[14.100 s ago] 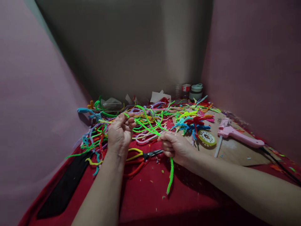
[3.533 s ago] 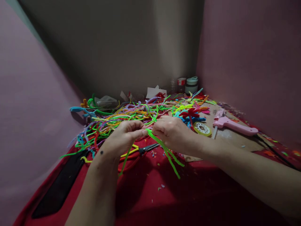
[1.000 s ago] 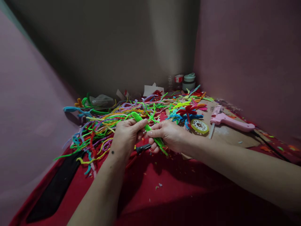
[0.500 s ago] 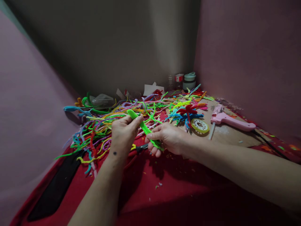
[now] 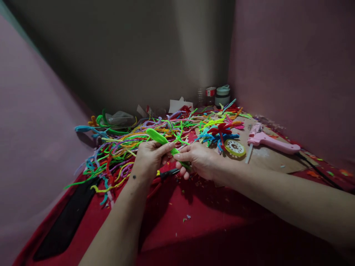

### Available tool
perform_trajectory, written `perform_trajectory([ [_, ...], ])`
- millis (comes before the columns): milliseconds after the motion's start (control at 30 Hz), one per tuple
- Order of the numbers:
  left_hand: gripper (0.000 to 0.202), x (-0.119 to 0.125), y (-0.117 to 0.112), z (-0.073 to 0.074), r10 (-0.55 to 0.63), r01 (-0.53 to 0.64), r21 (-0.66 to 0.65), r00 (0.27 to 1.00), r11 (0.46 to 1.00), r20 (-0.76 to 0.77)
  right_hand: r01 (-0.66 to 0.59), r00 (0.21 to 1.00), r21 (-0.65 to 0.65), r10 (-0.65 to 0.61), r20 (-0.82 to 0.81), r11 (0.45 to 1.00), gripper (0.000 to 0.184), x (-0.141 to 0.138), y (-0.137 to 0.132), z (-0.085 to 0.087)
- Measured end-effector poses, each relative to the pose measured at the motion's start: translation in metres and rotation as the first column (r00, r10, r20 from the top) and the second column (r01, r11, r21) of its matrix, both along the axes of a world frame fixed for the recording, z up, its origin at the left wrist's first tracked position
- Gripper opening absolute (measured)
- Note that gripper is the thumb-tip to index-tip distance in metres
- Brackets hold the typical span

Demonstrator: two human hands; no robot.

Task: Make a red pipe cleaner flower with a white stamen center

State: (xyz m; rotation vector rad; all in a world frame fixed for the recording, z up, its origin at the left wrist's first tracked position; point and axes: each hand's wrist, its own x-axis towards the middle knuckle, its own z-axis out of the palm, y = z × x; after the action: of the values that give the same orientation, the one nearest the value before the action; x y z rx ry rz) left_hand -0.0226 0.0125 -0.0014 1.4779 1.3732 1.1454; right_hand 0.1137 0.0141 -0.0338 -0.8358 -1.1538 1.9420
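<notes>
Between my two hands is a bright green folded pipe cleaner piece (image 5: 156,136), slanting from upper left to lower right. My left hand (image 5: 151,155) pinches it near the middle between thumb and fingers. My right hand (image 5: 195,159) grips its lower end, with the thumb on top and the fingers curled below. Its far lower tip is partly hidden by the right fingers. Just below the hands lies a tool with dark and yellow parts (image 5: 169,173), partly covered. Behind them spreads a heap of multicoloured pipe cleaners (image 5: 124,138).
To the right, a pink glue gun (image 5: 273,142) with a black cord rests on a cardboard sheet (image 5: 273,162). Nearby are a yellow-rimmed tape roll (image 5: 235,148) and a red pipe cleaner shape (image 5: 221,130). A lidded cup (image 5: 222,96) stands at the back, and a black strip (image 5: 66,221) lies left.
My left hand has slid down the green piece towards my right hand, so more of its upper end shows. The piece has turned slightly. The right hand stays nearly in place.
</notes>
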Motion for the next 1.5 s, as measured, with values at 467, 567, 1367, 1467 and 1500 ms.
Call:
perform_trajectory([
  [467, 0.024, 0.001, 0.0, -0.001, 0.059, -0.058, 0.037, 0.998, 0.998, -0.032, -0.014, 0.987, 0.171, -0.014, 0.161, 0.985, 0.02, 0.0, -0.008, 0.008],
  [567, 0.026, 0.003, -0.001, 0.0, 0.066, -0.066, 0.045, 0.998, 0.997, -0.012, 0.006, 0.965, 0.306, -0.085, 0.248, 0.952, 0.021, -0.001, -0.007, 0.005],
  [1367, 0.034, -0.011, 0.01, -0.004, 0.055, -0.049, -0.027, 0.962, 0.998, 0.269, 0.025, 0.99, 0.139, -0.044, 0.133, 0.99, 0.017, 0.0, -0.007, 0.002],
  [1467, 0.028, -0.015, 0.012, -0.003, 0.049, -0.05, -0.002, 0.961, 0.999, 0.273, 0.036, 0.988, 0.149, -0.058, 0.14, 0.988, 0.017, 0.001, -0.007, 0.003],
  [1500, 0.025, -0.017, 0.013, -0.002, 0.044, -0.048, 0.006, 0.962, 0.999, 0.27, 0.032, 0.988, 0.15, -0.054, 0.145, 0.988, 0.017, 0.001, -0.007, 0.004],
])
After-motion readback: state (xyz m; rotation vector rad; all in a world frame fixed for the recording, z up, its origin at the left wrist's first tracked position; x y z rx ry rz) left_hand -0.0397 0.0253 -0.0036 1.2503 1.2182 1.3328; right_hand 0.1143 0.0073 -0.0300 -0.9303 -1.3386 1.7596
